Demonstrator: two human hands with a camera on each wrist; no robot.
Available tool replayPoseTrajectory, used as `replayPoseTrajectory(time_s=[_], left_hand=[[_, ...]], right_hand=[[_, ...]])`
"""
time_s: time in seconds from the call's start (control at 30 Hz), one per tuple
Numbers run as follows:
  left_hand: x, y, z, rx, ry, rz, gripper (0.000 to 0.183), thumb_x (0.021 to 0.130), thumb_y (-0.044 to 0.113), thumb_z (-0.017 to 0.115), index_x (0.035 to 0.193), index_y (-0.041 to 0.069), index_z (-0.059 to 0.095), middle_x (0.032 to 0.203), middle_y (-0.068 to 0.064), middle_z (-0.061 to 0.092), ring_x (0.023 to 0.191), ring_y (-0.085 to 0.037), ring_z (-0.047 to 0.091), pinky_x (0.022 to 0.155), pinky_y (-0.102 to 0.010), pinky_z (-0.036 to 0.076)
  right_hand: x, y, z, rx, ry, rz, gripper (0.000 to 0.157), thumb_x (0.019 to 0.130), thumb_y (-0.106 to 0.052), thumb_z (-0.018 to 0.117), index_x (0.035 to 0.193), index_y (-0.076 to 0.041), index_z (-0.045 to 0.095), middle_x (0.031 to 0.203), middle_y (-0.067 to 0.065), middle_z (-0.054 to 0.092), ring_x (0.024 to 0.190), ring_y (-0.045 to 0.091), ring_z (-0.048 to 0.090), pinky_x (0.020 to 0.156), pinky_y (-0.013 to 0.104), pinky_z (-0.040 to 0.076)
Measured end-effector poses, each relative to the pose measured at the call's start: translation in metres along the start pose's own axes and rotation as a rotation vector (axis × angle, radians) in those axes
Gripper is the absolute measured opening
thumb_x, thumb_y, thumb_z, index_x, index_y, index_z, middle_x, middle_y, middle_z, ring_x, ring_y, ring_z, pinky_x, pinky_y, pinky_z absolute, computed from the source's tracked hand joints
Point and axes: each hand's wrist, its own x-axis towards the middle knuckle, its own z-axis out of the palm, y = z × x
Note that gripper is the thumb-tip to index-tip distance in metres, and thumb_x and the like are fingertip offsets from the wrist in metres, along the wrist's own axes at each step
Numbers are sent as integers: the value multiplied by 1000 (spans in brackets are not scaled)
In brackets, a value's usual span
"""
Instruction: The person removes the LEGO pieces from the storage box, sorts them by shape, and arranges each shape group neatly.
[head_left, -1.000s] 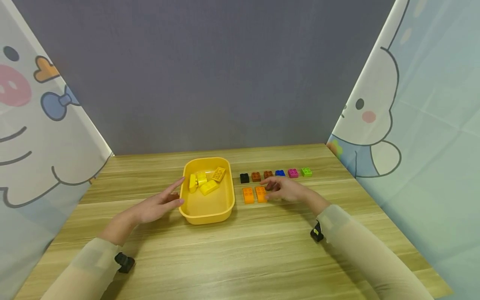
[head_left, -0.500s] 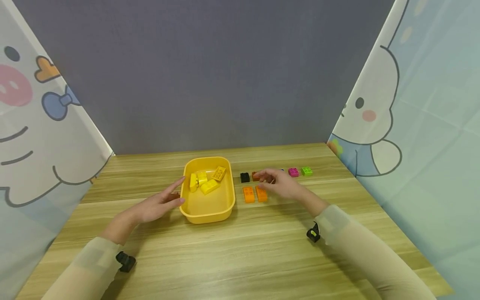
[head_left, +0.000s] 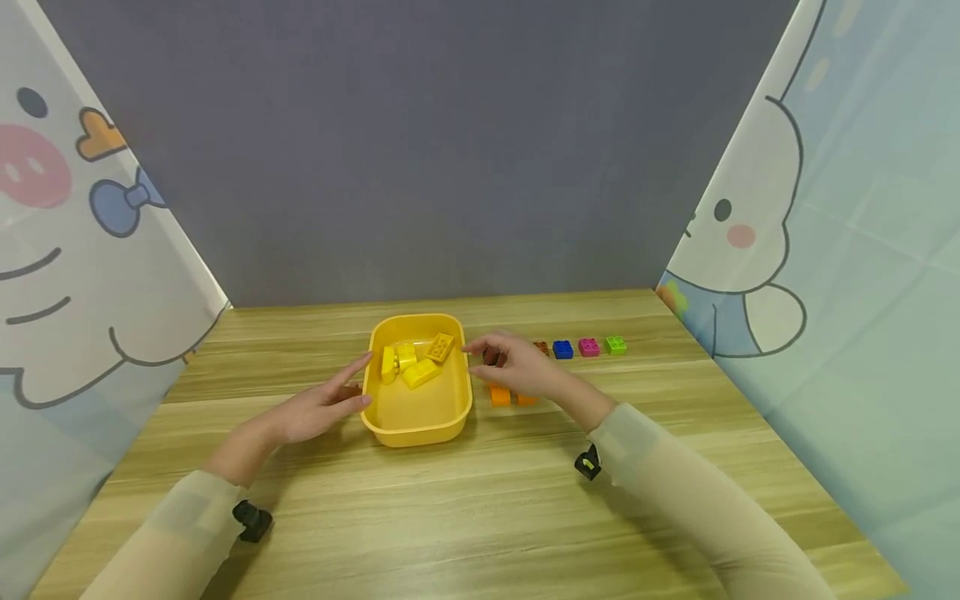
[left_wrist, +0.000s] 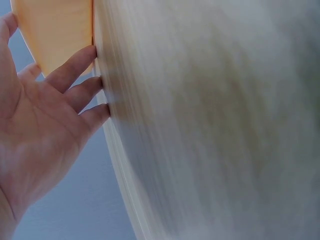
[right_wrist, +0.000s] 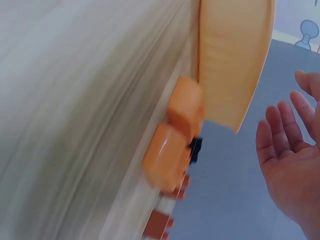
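"Where is your left hand?"
"My left hand, fingers spread, touches the left side of the yellow, rounded plastic tub on the wood-grain table. Yellow studded plastic blocks lie inside."
"And your right?"
"My right hand has loosely bent fingers, thumb and forefinger parted, by the tub's right rim; I can't tell whether they touch it."

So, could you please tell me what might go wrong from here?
The right grip hangs partly in front of the orange bricks in the head view; if it dips, it might knock them askew. Its fingertips are also near the right rim of the yellow tray, so they could catch it. The left grip has fingertips at the tray's left side; a push there might slide it toward those bricks.
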Motion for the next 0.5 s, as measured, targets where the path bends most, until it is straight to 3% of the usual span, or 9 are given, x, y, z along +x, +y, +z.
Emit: replayPoseTrajectory(time_s=[0.3,0.5], left_hand=[[0,0,0,3,4,1,80,116,52,50,179,32,4,165,-37,45,153,-56,47,121,-75,40],[0,1,-1,-2,-4,-16,80,116,54,50,178,34,4,165,-36,47,152,-55,49,121,-76,40]], right_hand=[[33,-18,27,-17,-44,-64,35,109,-23,71,142,-12,68,145,18,66,128,38,63,108,54,54],[58,-26,41,-79,-111,-68,40,109,-20,71,147,-7,66,146,15,66,130,36,63,110,54,56]])
